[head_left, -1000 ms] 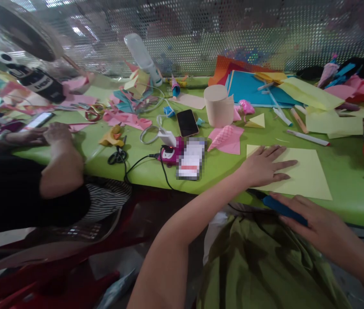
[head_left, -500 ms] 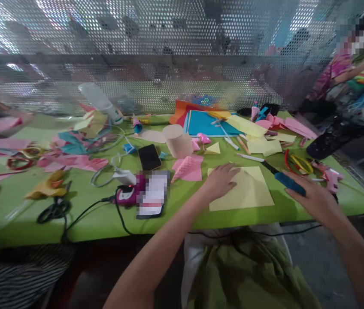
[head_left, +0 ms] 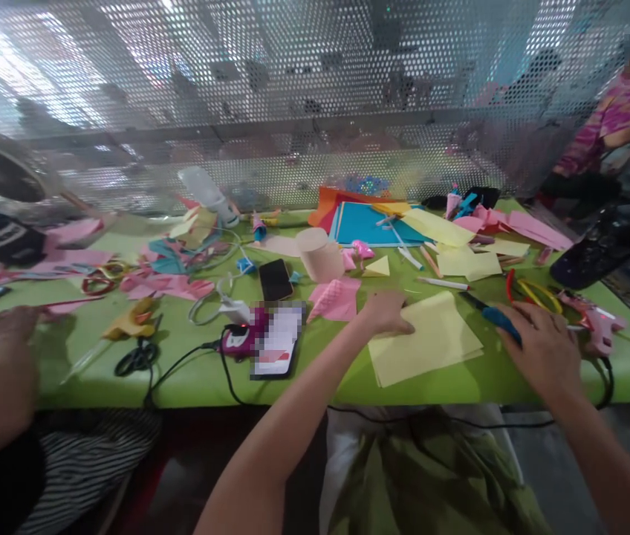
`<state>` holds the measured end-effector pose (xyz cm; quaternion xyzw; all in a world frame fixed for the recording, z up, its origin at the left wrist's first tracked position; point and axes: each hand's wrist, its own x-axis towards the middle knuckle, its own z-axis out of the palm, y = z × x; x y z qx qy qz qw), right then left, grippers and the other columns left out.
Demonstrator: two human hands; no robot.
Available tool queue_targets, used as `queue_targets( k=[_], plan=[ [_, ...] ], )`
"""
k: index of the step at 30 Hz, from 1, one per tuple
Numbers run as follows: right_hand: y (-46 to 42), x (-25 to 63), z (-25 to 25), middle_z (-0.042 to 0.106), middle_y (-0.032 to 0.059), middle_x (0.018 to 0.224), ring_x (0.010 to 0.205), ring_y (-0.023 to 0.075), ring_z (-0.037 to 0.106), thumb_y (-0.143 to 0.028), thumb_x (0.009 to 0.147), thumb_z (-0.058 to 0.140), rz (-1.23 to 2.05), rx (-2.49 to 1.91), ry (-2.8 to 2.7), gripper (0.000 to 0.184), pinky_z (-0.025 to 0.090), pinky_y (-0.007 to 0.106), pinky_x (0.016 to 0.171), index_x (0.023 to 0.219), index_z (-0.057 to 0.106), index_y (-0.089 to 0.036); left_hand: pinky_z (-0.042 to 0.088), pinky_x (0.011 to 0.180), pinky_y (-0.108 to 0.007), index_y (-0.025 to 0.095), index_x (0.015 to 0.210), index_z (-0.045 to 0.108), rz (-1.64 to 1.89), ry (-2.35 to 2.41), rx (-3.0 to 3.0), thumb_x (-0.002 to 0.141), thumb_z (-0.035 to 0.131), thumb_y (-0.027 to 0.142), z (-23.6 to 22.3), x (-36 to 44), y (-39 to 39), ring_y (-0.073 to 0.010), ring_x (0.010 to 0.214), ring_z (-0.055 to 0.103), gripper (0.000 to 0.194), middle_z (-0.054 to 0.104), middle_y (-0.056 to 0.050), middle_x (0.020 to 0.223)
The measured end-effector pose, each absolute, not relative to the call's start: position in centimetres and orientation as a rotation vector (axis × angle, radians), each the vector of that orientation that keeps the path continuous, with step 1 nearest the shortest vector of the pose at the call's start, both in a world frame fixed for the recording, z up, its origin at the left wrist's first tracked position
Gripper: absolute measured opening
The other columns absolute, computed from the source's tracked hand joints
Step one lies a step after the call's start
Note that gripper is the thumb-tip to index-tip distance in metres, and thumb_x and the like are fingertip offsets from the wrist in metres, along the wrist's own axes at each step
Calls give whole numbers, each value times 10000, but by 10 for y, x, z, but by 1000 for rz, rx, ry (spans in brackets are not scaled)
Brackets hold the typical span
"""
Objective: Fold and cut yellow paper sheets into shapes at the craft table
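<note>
Presumably for steadiness, left grip (head_left: 385,311) contacts paper (head_left: 434,342), closure unclear; right of paper, right grip (head_left: 544,348) encloses blue tool (head_left: 500,320).

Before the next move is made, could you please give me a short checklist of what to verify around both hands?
1. Left hand on the yellow paper: ok, near its upper left.
2. Right hand holding the blue-handled tool: ok.
3. Tool's dark tip clear of the paper: cannot tell; it lies close to the edge.
4. Lit phone apart from the paper: ok.
5. Co-worker's hand away from the tool: ok, far left.
</note>
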<state>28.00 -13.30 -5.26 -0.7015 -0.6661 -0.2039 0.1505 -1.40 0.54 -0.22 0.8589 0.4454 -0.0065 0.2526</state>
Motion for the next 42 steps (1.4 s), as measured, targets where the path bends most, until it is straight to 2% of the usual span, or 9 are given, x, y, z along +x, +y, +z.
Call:
queue_targets(
  k=[3,6,13,16,20,26,32,35,42],
  plan=[
    [-132,279,-60,646,72,1358,1207,316,557,-389,1025,508,-579,-1925,-1883,406,437,429,956,1399,626,-283,545,859,-376,181,1088,709,118,1212,2258,750,762,366,-3,-20,1,-316,1015,703,389,754,-99,1130],
    [-131,281,-70,665,71,1346,1191,304,586,-369,1013,541,-609,-1835,-1826,410,443,442,991,1404,630,-280,567,869,-392,174,1129,707,320,1199,2116,766,758,382,-2,-29,1,-322,1033,709,421,754,-110,1178],
    [-131,285,-79,707,62,1304,1145,274,634,-313,981,617,-670,-1683,-1761,357,439,431,1028,1330,682,-270,625,767,-389,122,1063,705,994,1193,1371,737,845,322,0,-14,58,-269,830,760,407,792,-143,1025],
    [-132,285,-81,713,53,1293,1125,273,637,-308,982,614,-662,-1674,-1764,362,437,435,1026,1339,669,-282,617,788,-355,139,1156,675,1101,1275,1343,788,816,319,0,10,91,-244,890,760,433,781,-137,1120],
    [-134,286,-82,709,61,1294,1116,288,639,-305,983,606,-669,-1700,-1751,358,446,450,1019,1334,667,-277,593,818,-369,124,1199,672,1139,1444,1370,853,739,280,-1,29,116,-256,940,739,386,770,-157,1149],
    [-136,287,-84,693,68,1332,1140,307,639,-305,969,601,-615,-1708,-1773,428,447,471,1027,1395,637,-295,518,968,-332,173,1307,661,1113,1591,1559,1016,471,298,-3,24,118,-224,1139,678,369,721,-106,1307],
    [-134,285,-84,695,61,1337,1151,313,629,-304,977,593,-607,-1723,-1785,399,430,474,1052,1369,662,-277,503,973,-385,194,1450,524,848,1759,1748,902,673,453,-6,15,111,-313,1227,635,624,669,-155,1377],
    [-134,285,-85,697,67,1330,1147,312,631,-308,984,583,-611,-1723,-1781,391,436,469,1034,1364,664,-270,454,1046,-435,186,1423,528,738,1854,1823,879,703,440,-7,16,112,-364,1352,540,626,648,-192,1386],
    [-135,284,-87,696,60,1324,1109,311,635,-328,998,565,-659,-1763,-1796,403,446,468,1001,1395,626,-292,423,1095,-493,116,1334,561,570,1918,1904,805,769,544,-16,26,126,-423,1370,513,711,621,-268,1381]
  ],
)
